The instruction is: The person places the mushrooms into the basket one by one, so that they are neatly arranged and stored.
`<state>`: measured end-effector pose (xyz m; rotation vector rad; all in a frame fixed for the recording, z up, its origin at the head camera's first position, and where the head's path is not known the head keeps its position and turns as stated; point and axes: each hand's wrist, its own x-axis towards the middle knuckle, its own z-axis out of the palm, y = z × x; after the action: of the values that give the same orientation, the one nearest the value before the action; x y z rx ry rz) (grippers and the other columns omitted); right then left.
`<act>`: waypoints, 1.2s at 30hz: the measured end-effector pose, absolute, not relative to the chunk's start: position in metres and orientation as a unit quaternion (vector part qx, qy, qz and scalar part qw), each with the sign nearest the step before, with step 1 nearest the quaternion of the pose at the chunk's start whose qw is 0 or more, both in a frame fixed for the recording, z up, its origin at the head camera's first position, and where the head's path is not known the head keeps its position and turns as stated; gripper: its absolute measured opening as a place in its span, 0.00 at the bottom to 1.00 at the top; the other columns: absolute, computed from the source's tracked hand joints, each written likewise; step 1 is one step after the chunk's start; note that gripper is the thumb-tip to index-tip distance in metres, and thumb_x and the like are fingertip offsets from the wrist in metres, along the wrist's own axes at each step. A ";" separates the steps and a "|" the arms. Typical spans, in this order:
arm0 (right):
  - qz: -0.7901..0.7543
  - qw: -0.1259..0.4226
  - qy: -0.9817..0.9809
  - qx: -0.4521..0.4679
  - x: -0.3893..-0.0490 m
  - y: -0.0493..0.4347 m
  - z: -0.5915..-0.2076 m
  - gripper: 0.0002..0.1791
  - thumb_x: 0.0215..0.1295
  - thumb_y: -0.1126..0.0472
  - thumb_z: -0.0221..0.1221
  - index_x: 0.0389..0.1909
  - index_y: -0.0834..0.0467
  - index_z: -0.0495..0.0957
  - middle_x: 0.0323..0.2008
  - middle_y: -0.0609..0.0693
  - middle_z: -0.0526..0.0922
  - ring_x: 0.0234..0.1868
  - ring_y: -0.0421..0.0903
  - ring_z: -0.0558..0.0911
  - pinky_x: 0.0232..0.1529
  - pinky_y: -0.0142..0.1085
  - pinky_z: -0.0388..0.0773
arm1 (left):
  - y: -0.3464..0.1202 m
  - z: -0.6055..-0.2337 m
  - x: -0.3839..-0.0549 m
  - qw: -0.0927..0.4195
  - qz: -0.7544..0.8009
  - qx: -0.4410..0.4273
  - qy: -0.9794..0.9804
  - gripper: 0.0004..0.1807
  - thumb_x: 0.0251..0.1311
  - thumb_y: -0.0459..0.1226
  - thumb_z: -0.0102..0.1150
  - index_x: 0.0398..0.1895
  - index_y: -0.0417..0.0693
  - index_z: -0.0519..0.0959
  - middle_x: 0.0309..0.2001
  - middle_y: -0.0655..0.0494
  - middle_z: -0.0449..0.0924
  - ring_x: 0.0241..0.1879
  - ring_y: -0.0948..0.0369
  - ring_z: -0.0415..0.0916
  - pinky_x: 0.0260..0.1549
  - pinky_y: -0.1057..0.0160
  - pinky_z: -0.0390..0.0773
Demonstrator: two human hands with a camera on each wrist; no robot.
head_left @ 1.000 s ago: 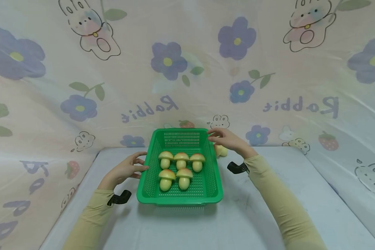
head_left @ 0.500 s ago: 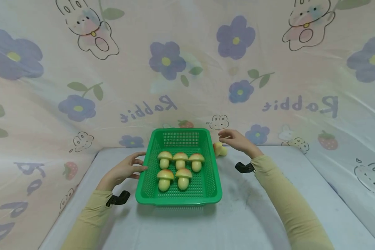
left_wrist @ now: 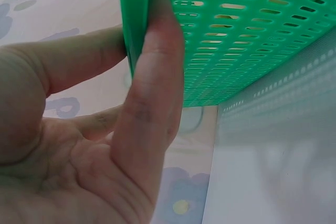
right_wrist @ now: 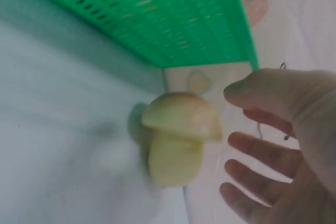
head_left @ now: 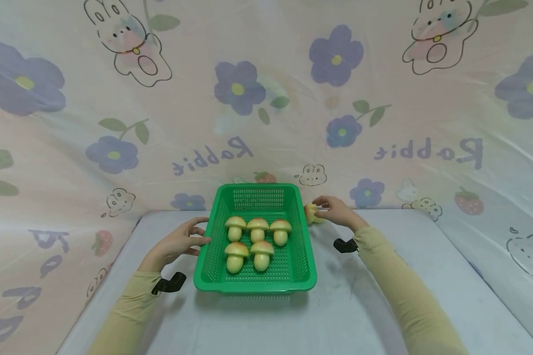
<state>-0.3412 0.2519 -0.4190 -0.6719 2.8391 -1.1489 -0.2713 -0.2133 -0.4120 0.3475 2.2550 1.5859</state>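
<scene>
A green plastic basket (head_left: 255, 286) stands in the middle of the table, tilted towards me in the head view. Inside lie several toy mushrooms (head_left: 261, 256) with yellow stems and reddish-yellow caps. My left hand (head_left: 176, 242) holds the basket's left rim; in the left wrist view its fingers lie on both sides of the rim (left_wrist: 137, 3). Outside the basket's far right corner, another toy mushroom (right_wrist: 181, 140) lies on the table. My right hand (head_left: 339, 212) is beside it, fingers spread and apart from it in the right wrist view. Part of that mushroom is hidden in the head view.
The white table (head_left: 266, 325) ends at the back against a hanging cloth (head_left: 284, 123) printed with rabbits and flowers. Black wrist devices (head_left: 346, 245) sit below both wrists. The basket's right wall stands close to the loose mushroom.
My right hand has moved right, away from the basket's far right corner, then lowered towards the loose mushroom. The left hand and the basket stay in place.
</scene>
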 end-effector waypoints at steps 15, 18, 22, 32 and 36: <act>-0.362 -0.030 0.903 -0.231 -0.351 0.251 -0.443 0.34 0.56 0.71 0.64 0.64 0.69 0.64 0.61 0.69 0.68 0.60 0.71 0.66 0.59 0.61 0.64 | -0.214 -0.414 -0.272 0.183 0.563 0.124 0.796 0.39 0.65 0.36 0.59 0.74 0.47 0.50 0.49 0.39 0.69 0.40 0.52 0.77 0.35 0.54 0.82; -0.369 -0.032 0.901 -0.226 -0.352 0.248 -0.445 0.38 0.55 0.71 0.64 0.67 0.68 0.60 0.62 0.72 0.65 0.60 0.72 0.65 0.58 0.61 0.65 | -0.213 -0.414 -0.272 0.183 0.564 0.124 0.796 0.39 0.65 0.36 0.59 0.74 0.47 0.50 0.49 0.39 0.69 0.40 0.52 0.77 0.36 0.54 0.82; -0.379 -0.027 0.900 -0.214 -0.353 0.246 -0.447 0.41 0.54 0.72 0.63 0.69 0.67 0.57 0.63 0.73 0.62 0.61 0.72 0.64 0.58 0.62 0.64 | -0.213 -0.413 -0.273 0.182 0.565 0.122 0.795 0.39 0.65 0.36 0.59 0.75 0.48 0.50 0.49 0.39 0.69 0.40 0.52 0.77 0.36 0.54 0.83; -0.357 -0.025 0.908 -0.217 -0.356 0.245 -0.451 0.43 0.54 0.70 0.65 0.70 0.65 0.57 0.67 0.68 0.60 0.61 0.71 0.64 0.58 0.62 0.64 | -0.213 -0.413 -0.274 0.186 0.567 0.119 0.793 0.39 0.65 0.36 0.60 0.75 0.48 0.50 0.49 0.39 0.70 0.40 0.52 0.78 0.36 0.54 0.83; -0.350 -0.024 0.910 -0.219 -0.357 0.245 -0.454 0.42 0.55 0.66 0.68 0.69 0.66 0.60 0.67 0.66 0.61 0.62 0.68 0.65 0.59 0.60 0.64 | -0.213 -0.413 -0.274 0.188 0.569 0.116 0.792 0.40 0.64 0.36 0.60 0.75 0.47 0.50 0.49 0.39 0.70 0.40 0.53 0.78 0.36 0.53 0.83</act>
<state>-0.3574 0.2452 -0.4539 -0.6997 2.9045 -1.1178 -0.2744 -0.2130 -0.4125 0.3258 2.2278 1.6015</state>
